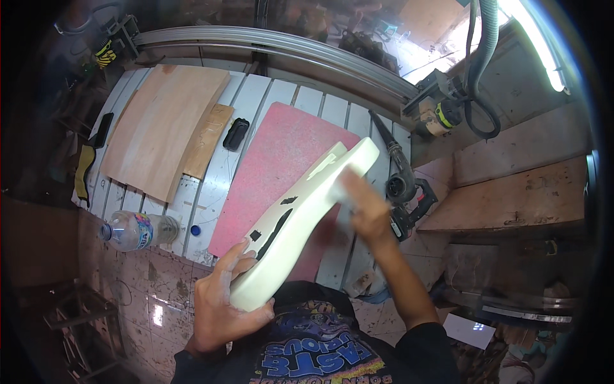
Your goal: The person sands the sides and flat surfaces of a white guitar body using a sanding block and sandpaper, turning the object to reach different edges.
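A cream, curved body like a guitar's [291, 249], with dark cut-out cavities, is held tilted on its edge over a pink mat [268, 147]. My left hand [224, 294] grips its lower end, with the thumb underneath and fingers round the near-left edge. My right hand [371, 214] is at the upper right side of the body, its fingers smeared by motion. I cannot make out whether it holds anything there.
The slatted white table [236, 89] also bears plywood boards [157, 121], a black case [236, 133], a plastic bottle [131, 230], a blue cap [195, 230] and a cordless blower [406, 192]. A metal rail [275, 41] runs behind; a wooden shelf [511, 205] stands at right.
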The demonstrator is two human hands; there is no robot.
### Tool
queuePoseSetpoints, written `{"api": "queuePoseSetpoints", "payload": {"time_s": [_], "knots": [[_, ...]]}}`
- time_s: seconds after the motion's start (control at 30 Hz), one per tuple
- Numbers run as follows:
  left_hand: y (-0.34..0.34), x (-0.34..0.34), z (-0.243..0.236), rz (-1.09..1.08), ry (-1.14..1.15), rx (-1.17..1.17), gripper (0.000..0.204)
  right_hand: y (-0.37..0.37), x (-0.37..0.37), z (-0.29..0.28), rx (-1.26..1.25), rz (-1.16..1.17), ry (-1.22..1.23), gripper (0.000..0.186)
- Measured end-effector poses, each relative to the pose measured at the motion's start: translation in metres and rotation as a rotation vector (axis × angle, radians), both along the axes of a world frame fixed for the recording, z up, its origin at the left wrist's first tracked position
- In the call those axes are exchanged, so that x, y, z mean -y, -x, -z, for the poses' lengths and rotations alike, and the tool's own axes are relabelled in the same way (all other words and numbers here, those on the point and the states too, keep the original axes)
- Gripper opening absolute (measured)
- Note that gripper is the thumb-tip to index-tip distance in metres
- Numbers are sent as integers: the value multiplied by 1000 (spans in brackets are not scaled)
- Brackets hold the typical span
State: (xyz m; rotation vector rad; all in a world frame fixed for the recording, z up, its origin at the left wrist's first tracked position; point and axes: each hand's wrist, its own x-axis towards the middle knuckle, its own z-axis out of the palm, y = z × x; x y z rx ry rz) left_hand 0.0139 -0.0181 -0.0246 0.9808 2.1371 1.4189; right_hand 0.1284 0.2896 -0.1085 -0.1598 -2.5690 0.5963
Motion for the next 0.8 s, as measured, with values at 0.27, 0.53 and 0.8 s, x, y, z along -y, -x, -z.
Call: {"api": "queuePoseSetpoints", "payload": {"time_s": [0.27, 0.53, 0.8], "knots": [[8, 0, 3, -1, -34, -8, 95, 6, 55, 4, -102, -198, 195, 63], [7, -2, -5, 13, 14, -28, 95, -5, 69, -14, -43, -232, 400, 66], [5, -1, 2, -8, 14, -3, 94, -5, 70, -23, -19, -218, 428, 56]]}}
